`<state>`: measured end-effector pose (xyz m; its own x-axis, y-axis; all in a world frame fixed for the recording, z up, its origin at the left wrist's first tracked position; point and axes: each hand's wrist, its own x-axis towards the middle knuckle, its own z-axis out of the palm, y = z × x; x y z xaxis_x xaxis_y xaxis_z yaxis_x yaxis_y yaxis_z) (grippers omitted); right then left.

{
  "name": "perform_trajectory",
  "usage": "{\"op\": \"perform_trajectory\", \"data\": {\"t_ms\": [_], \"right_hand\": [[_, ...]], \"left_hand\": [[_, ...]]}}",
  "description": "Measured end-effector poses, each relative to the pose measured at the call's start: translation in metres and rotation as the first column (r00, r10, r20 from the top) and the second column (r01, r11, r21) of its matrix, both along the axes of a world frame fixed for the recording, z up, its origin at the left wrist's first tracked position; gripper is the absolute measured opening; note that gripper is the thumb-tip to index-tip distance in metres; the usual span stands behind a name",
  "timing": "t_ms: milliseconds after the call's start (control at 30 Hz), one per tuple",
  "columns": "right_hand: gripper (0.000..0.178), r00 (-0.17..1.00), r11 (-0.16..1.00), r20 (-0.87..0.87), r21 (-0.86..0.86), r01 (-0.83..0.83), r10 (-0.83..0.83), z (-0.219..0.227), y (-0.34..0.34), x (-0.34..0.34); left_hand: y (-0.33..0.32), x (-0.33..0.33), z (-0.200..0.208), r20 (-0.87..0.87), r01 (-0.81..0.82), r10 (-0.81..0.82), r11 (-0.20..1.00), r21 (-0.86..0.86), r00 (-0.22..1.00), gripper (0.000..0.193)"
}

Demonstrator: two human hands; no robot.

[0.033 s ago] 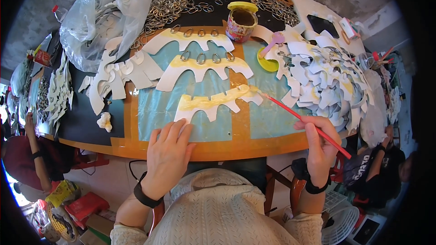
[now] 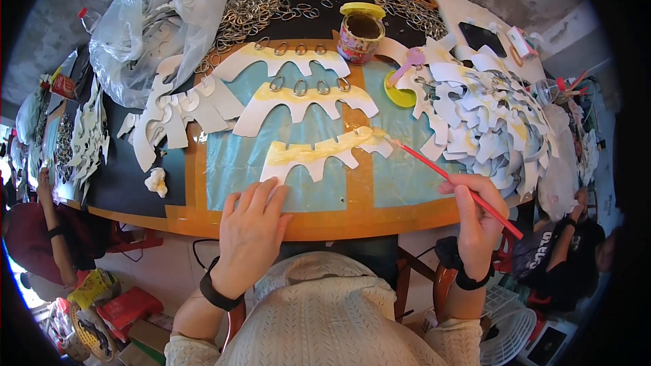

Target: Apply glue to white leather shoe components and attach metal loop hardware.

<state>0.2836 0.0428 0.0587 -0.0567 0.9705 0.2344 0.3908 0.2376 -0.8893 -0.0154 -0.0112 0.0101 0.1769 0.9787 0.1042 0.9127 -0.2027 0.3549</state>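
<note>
A white scalloped strip (image 2: 313, 164) lies nearest me on the blue sheet, yellowish glue smeared along its upper edge. My left hand (image 2: 251, 230) is flat, its fingertips touching the strip's lower left end. A thin red brush (image 2: 434, 165) is pinched in my right hand (image 2: 478, 213), its tip on the gluey right end of the strip. Just beyond are two similar strips, a middle one (image 2: 305, 103) and a far one (image 2: 285, 59), each with several metal rings standing along the glued edge.
An uncapped tub (image 2: 360, 35) stands at the back, near a yellow lid (image 2: 400, 93) and a pink spoon (image 2: 411, 59). Glued white pieces (image 2: 485, 108) pile up at right. Metal rings (image 2: 254, 10) and a plastic bag (image 2: 156, 27) lie back left. Other people sit at both sides.
</note>
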Motion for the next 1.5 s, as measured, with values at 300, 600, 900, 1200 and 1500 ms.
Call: {"op": "perform_trajectory", "data": {"t_ms": [300,600,900,1200,1500], "right_hand": [[0.014,0.942,0.983,0.303,0.067,-0.169,0.141,0.012,-0.009,0.013],[0.015,0.910,0.970,0.373,0.083,-0.229,0.183,0.017,-0.016,0.010],[0.013,0.910,0.965,0.366,0.098,-0.244,0.193,0.016,-0.012,0.002],[0.018,0.913,0.972,0.376,0.102,-0.211,0.158,0.013,-0.010,0.004],[0.021,0.871,0.960,0.456,0.106,-0.259,0.185,0.020,-0.015,0.004]], "left_hand": [[0.000,0.000,0.000,-0.002,-0.005,0.005,1.000,-0.016,1.000,0.046],[0.000,0.000,0.000,-0.002,-0.006,0.006,1.000,-0.019,1.000,0.046],[0.000,0.000,-0.001,0.005,-0.003,0.003,1.000,-0.008,1.000,0.046],[0.000,0.000,0.000,0.008,-0.004,0.004,1.000,-0.004,1.000,0.046],[0.000,0.000,-0.001,0.009,-0.008,0.008,1.000,-0.004,1.000,0.047]]}}
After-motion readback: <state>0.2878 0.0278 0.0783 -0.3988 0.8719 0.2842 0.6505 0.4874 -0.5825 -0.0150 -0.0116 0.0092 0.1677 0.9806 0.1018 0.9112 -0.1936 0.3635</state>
